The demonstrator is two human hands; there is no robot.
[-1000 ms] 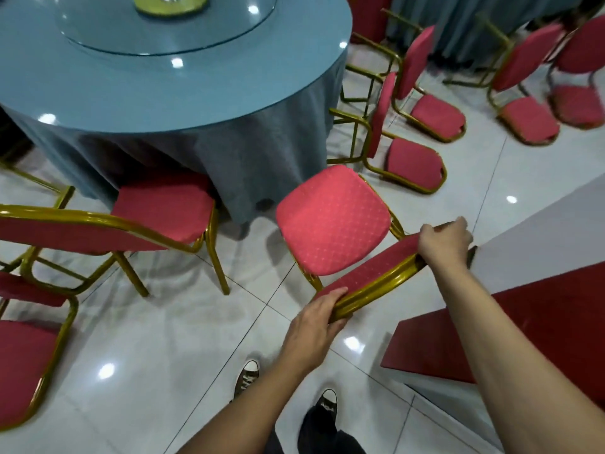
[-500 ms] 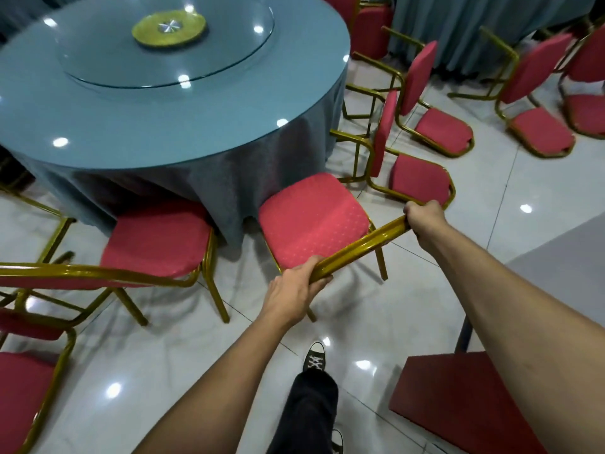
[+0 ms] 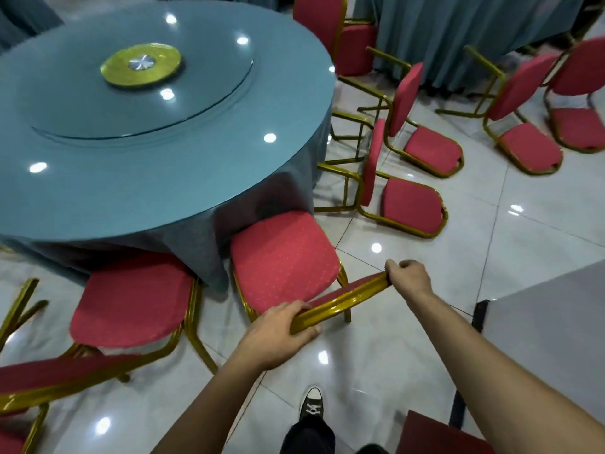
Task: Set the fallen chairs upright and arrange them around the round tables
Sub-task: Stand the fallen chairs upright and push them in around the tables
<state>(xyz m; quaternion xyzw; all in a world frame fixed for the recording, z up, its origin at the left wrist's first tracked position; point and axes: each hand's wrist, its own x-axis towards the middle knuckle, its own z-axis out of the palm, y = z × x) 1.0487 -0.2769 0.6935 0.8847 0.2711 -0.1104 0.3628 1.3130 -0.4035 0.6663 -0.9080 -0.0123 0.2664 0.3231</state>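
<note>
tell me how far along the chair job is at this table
Done: one upright chair already sits tucked at the round table. In hand: the left hand and right hand grip the top rail of a second upright chair, its seat front at the tablecloth. Left: at least four fallen chairs lie on the floor to the right, the nearest close beside the table.

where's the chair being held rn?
Head view, lower centre: the held chair stands upright with its seat front against the round table cloth, right of another upright chair. Left hand and right hand grip its backrest top.
</note>
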